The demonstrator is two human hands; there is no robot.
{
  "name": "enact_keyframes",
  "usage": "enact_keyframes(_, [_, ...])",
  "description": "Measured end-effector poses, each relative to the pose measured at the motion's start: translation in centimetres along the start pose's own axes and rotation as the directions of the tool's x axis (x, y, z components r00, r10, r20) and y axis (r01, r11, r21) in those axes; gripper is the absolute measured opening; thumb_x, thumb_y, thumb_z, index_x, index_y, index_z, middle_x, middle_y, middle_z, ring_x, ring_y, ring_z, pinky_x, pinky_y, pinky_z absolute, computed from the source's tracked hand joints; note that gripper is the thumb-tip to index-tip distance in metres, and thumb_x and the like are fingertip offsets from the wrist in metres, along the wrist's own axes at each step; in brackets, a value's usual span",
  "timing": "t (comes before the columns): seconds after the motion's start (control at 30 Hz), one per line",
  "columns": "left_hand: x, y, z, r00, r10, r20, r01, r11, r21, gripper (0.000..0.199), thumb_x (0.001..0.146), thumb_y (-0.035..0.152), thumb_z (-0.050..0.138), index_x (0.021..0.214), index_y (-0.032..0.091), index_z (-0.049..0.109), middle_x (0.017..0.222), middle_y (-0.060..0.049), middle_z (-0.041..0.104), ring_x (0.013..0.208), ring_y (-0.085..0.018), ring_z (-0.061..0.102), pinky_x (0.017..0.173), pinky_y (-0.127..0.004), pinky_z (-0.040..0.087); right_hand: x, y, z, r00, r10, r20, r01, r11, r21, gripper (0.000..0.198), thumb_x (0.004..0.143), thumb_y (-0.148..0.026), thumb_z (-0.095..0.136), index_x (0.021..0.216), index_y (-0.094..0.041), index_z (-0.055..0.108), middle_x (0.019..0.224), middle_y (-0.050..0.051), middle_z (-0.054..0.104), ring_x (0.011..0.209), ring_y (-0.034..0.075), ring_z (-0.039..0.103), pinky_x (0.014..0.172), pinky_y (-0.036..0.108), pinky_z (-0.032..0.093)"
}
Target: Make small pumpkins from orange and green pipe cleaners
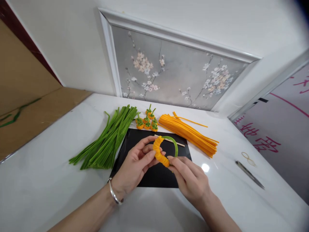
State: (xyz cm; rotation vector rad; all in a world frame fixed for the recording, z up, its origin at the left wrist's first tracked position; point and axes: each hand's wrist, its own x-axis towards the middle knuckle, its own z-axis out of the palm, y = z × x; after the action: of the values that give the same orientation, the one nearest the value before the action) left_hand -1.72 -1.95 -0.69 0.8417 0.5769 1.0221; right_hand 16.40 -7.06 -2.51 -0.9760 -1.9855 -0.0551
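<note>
Between my hands is a ring made of a green pipe cleaner [174, 141] with a row of orange pipe cleaner coils [157, 150] along its left side. My left hand [138, 158] pinches the orange coils from the left, thumb in front. With thumb and fingers closed, my right hand [189, 175] grips the lower right of the ring, where the green stem meets the coils; the exact spot is partly hidden by the fingers. The ring is held above a black mat [156, 178]. A thin pale stick [180, 144] lies on the mat behind the ring.
A bundle of green pipe cleaners [108, 138] lies at left and an orange bundle [190, 132] at right. Several small orange and green pumpkins [147, 120] stand behind the mat. Tweezers [249, 174] and pale yellow rings [248, 158] rest on the right side of the white table [48, 183].
</note>
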Motion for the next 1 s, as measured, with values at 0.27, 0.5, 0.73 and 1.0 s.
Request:
enact_keyframes(0.27, [0.1, 0.0, -0.9, 0.994, 0.088, 0.069, -0.101, 0.966, 0.236, 0.018, 0.081, 0.021, 0.069, 0.098, 0.024, 0.071, 0.097, -0.001, 0.068, 0.091, -0.016, 0.065, 0.079, -0.025, 0.057, 0.6, -0.1, -0.6, 0.999, 0.047, -0.026, -0.049, 0.995, -0.085, 0.028, 0.088, -0.004, 0.049, 0.111, -0.019, 0.058, 0.091, 0.008, 0.071, 0.074, 0.017, 0.066, 0.064, 0.029, 0.053])
enact_keyframes(0.5, [0.2, 0.5, -1.0, 0.985, 0.173, 0.015, -0.166, 0.916, 0.364, 0.021, 0.07, 0.015, 0.077, 0.09, 0.021, 0.073, 0.086, 0.0, 0.072, 0.078, -0.013, 0.066, 0.078, -0.026, 0.056, 0.9, -0.7, -0.8, 0.998, 0.057, -0.031, -0.058, 0.998, -0.033, 0.031, 0.086, -0.004, 0.052, 0.114, -0.017, 0.055, 0.085, 0.008, 0.068, 0.073, 0.019, 0.063, 0.063, 0.031, 0.053])
enact_keyframes(0.73, [0.2, 0.8, -0.7, 0.98, 0.196, 0.033, -0.189, 0.866, 0.463, 0.018, 0.069, 0.012, 0.075, 0.085, 0.02, 0.073, 0.077, 0.001, 0.068, 0.07, -0.011, 0.062, 0.069, -0.021, 0.053, 0.6, -0.7, -0.5, 0.997, 0.078, -0.028, -0.079, 0.997, -0.011, 0.038, 0.086, -0.004, 0.05, 0.12, -0.018, 0.051, 0.085, 0.007, 0.066, 0.07, 0.017, 0.06, 0.063, 0.03, 0.053])
enact_keyframes(1.0, [0.3, 1.0, -0.7, 0.977, 0.212, 0.004, -0.188, 0.856, 0.482, 0.018, 0.066, 0.014, 0.076, 0.084, 0.019, 0.073, 0.075, 0.002, 0.066, 0.068, -0.011, 0.059, 0.067, -0.021, 0.052, 0.7, -0.8, -1.3, 0.985, 0.157, 0.071, -0.161, 0.985, 0.055, 0.03, 0.089, -0.008, 0.046, 0.116, -0.019, 0.052, 0.084, 0.005, 0.062, 0.075, 0.016, 0.061, 0.066, 0.029, 0.054])
